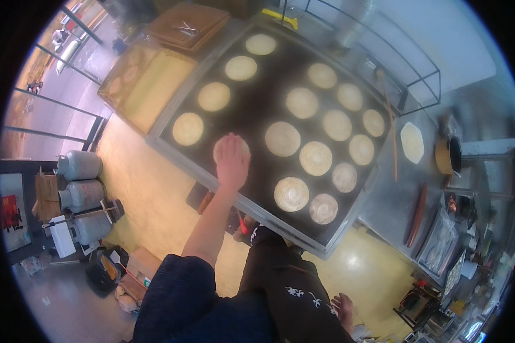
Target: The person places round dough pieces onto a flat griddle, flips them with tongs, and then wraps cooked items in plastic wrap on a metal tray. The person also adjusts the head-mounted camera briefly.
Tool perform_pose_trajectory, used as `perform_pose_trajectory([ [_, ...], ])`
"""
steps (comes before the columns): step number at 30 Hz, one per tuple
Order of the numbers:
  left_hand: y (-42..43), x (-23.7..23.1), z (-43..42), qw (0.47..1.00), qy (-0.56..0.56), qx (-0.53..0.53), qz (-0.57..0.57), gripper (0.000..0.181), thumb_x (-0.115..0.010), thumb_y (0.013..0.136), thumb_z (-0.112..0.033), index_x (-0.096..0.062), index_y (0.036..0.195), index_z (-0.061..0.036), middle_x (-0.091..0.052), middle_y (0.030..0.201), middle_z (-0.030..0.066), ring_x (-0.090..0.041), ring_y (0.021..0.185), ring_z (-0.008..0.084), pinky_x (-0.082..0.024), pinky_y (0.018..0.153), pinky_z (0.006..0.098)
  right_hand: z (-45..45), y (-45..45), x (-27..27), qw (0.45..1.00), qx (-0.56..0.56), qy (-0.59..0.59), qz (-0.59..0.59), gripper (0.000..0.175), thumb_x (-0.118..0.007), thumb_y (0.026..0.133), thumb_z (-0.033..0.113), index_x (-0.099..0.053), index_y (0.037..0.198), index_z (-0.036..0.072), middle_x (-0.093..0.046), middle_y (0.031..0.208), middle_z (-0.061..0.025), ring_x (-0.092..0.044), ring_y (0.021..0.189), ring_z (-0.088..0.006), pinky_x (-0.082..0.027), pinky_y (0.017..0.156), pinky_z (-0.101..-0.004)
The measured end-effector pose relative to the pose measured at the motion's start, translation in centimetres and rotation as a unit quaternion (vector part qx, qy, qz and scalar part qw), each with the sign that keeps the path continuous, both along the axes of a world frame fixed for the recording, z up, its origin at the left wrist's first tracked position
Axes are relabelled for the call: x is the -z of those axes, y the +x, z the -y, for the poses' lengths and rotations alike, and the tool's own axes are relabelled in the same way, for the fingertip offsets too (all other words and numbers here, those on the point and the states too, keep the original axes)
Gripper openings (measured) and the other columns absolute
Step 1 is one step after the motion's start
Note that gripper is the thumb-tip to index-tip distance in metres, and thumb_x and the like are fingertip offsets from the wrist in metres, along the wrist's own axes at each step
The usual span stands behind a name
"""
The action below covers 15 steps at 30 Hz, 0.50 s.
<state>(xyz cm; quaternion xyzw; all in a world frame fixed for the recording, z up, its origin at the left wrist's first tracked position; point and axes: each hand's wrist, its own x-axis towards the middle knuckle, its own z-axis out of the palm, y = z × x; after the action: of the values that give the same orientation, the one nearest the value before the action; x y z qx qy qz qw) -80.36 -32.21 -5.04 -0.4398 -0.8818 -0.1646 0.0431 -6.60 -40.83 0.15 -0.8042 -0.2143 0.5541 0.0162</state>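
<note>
My left hand (232,160) reaches over the near left part of a dark flat griddle (249,111) with a metal rim. Its palm and fingers lie flat across a round flatbread (217,151), covering most of it. Pale flatbreads run in a row toward the far edge, the nearest flatbread (188,129) just left of my hand. On the griddle's right half lie several more, including a lightly browned flatbread (292,194). My right hand (343,305) hangs low beside my dark apron (279,274), away from the griddle, its fingers loosely curled and nothing visible in them.
A shallow tray (154,92) with a few breads adjoins the griddle's left edge, near stacked brown baskets (189,25). To the right, a metal counter (377,206) holds a thin wooden stick (390,128), a rolling pin (417,214) and a pot (448,155). Gas cylinders (83,195) stand left.
</note>
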Motion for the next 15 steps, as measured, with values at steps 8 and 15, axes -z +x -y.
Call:
perform_pose_trajectory([
  [8,1.0,-1.7,-4.1,0.995,0.047,0.064,0.067,0.066,-0.062,0.106,-0.034,-0.045,0.162,-0.0028,-0.041,0.169,0.0226,-0.032,0.16,0.0408,-0.027,0.13,0.0554,-6.7,-5.5,-0.8,0.991,-0.074,0.113,-0.014,0.045,-0.065,0.109,0.037,-0.059,0.144,0.009,-0.072,0.123,-0.0107,-0.074,0.102,-0.0237,-0.058,0.081,-0.038],
  [15,4.2,-0.1,-13.3,0.969,0.038,0.236,0.067,0.065,-0.065,0.102,-0.037,-0.049,0.159,-0.0096,-0.044,0.169,0.0118,-0.036,0.159,0.03,-0.03,0.13,0.0522,-2.2,-3.8,-1.5,1.0,0.012,0.01,0.015,0.043,-0.064,0.108,0.034,-0.056,0.143,0.009,-0.072,0.124,-0.0132,-0.074,0.105,-0.0264,-0.059,0.083,-0.0404],
])
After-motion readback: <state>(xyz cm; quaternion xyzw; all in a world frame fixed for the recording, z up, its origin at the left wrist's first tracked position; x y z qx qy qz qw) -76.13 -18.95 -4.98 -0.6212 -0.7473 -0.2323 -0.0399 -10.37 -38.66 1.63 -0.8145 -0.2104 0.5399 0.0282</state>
